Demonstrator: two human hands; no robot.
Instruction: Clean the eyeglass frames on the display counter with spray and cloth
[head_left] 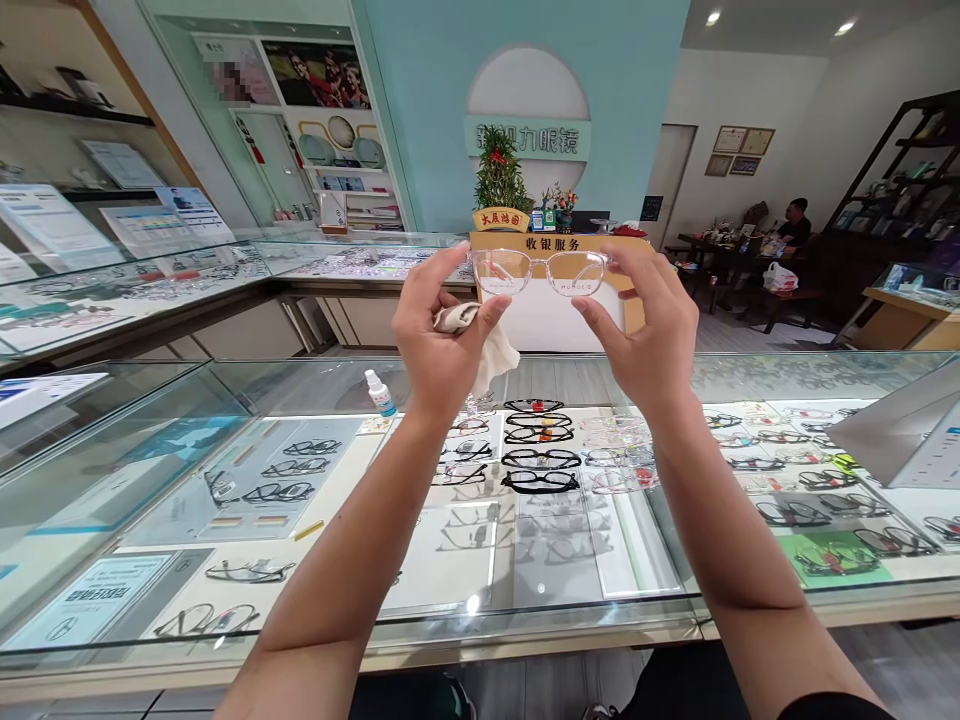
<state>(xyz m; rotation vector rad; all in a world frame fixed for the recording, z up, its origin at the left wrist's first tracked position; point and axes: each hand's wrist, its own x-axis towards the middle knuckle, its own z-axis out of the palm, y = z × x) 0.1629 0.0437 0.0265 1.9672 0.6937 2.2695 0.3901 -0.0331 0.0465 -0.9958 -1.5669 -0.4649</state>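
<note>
Both my hands hold up a pair of clear-framed eyeglasses point(538, 266) at about eye height, above the glass counter. My left hand point(442, 335) grips the frame's left end between thumb and fingers, and a pale cleaning cloth point(496, 355) is tucked in the same hand and hangs below it. My right hand point(651, 325) pinches the right end of the frame. Printed lettering shows on the lenses. Below my hands, several dark-framed eyeglasses point(540, 482) lie in a column on the counter, with clear-framed pairs to their right.
A white spray bottle point(380, 393) with blue liquid stands on the glass display counter point(585, 640). A white folded sign point(911, 430) stands at the right. Behind are a cashier desk point(551, 320), a potted plant point(499, 175) and a seated person point(795, 225) at the far right.
</note>
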